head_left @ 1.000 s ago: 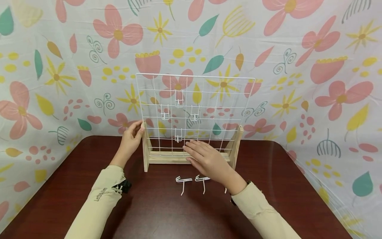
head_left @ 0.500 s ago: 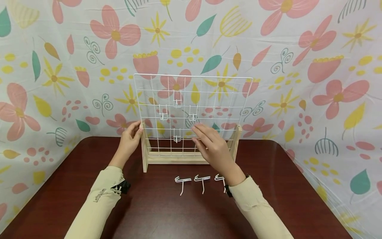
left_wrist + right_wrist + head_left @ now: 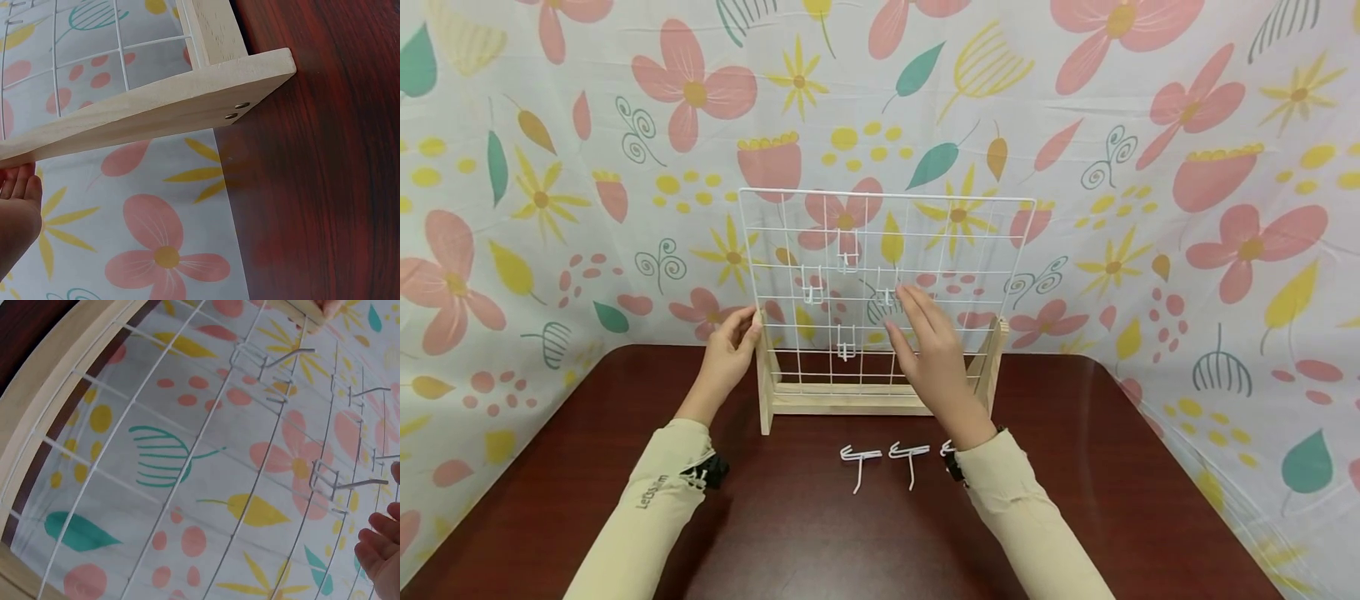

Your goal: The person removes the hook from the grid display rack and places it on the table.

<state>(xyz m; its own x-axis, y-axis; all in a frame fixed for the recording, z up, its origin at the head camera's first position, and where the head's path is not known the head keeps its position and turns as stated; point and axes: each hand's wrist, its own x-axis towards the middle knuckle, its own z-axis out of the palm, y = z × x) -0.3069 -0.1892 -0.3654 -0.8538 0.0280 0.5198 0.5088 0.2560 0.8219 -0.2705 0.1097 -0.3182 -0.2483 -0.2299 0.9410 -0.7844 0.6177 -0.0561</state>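
Observation:
A white wire grid panel (image 3: 887,195) stands upright in a wooden stand (image 3: 842,405). Several white wire hooks hang on it in a diamond layout, among them the right one (image 3: 886,297) and the lowest one (image 3: 846,350). My left hand (image 3: 728,350) grips the top of the stand's left upright (image 3: 156,97), fingertips against the wood. My right hand (image 3: 936,354) is in front of the grid, fingers extended and apart, just right of the right hook. In the right wrist view, nothing shows in that hand (image 3: 382,550); the hook beside it (image 3: 325,480) appears close.
Two loose white hooks, the left one (image 3: 860,456) and the middle one (image 3: 910,452), lie on the dark red table (image 3: 820,542). A third, at right, is mostly hidden behind my right wrist. Flower-printed cloth (image 3: 700,167) hangs behind.
My right hand has risen from the grid's lower part to the height of the right hook, its fingers turning upward. My left hand stays on the upright.

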